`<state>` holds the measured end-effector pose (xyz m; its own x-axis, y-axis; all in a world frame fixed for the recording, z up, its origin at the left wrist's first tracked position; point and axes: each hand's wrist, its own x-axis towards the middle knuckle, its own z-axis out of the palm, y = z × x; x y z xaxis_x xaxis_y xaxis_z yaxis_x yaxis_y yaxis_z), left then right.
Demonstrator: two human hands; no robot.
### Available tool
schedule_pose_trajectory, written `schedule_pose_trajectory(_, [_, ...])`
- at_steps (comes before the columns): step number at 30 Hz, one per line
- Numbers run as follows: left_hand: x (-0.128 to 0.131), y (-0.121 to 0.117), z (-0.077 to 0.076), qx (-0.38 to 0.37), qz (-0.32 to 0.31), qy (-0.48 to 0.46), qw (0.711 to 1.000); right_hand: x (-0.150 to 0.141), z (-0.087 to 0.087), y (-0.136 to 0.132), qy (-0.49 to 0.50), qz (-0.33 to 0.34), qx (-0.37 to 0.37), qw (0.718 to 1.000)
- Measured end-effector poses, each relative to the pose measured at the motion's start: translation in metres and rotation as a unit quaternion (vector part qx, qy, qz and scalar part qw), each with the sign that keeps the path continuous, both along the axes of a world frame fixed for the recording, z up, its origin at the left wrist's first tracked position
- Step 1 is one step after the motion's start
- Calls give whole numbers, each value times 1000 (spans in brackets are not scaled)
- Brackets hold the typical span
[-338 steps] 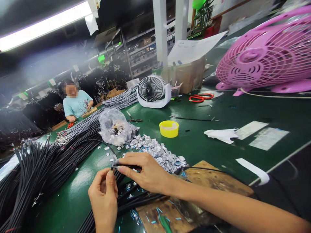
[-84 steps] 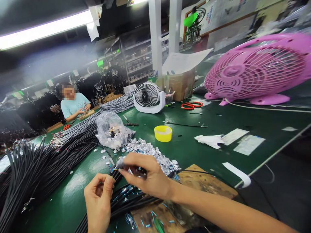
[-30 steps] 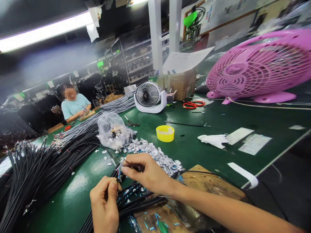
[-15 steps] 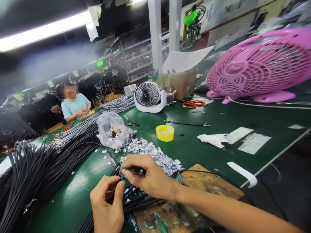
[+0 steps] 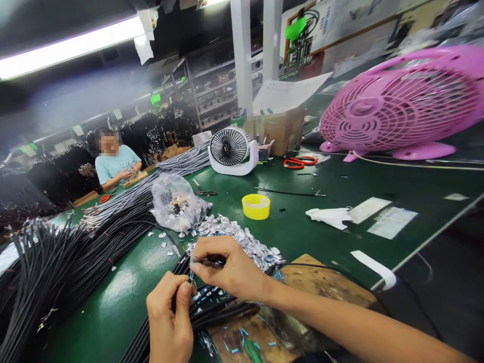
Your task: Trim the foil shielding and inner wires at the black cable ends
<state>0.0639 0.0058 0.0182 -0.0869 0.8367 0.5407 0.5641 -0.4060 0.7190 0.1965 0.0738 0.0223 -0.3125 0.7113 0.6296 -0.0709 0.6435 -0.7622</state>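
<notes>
Both of my hands meet over a bundle of black cables (image 5: 221, 316). My left hand (image 5: 170, 312) pinches a cable end between thumb and forefinger. Thin blue and red wires (image 5: 191, 276) stick up out of that end. Just above it, the closed fingertips of my right hand (image 5: 230, 269) are at the wires. A small dark, shiny tool (image 5: 215, 260) sits inside the curled fingers of this hand; its kind is hidden. Behind the right hand lies a heap of silvery foil scraps (image 5: 242, 237).
A worn wooden board (image 5: 321, 282) lies under my right forearm. Black cables (image 5: 86, 257) fill the left. Farther off are a plastic bag (image 5: 176, 201), yellow ring (image 5: 256, 207), white fan (image 5: 232, 151), red-handled scissors (image 5: 300, 161) and pink fan (image 5: 401, 106). A co-worker (image 5: 117, 159) sits far left.
My left hand has shifted slightly right. The fingertips of both hands are a little farther apart, and more of the coloured wires shows between them.
</notes>
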Motion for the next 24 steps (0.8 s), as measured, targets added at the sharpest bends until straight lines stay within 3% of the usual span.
schedule_pose_trajectory(4, [-1,0,1,-17,-19,-12,1000,1,1,1,21,54,-64,996])
schedule_pose_trajectory(10, [0,0,1,-23,-8,-41,999,1,5,-2,-16,56,-60,997])
schedule_pose_trajectory(16, [1,2,-7,-61,-15,-96,993,-2,5,1,2,135,-122,983])
schedule_pose_trajectory(21, [1,4,-13,-84,-7,-119,989,-2,2,0,1,106,-100,989])
schedule_pose_trajectory(24, [0,4,-12,-78,4,-107,991,-1,1,-3,-22,66,-35,997])
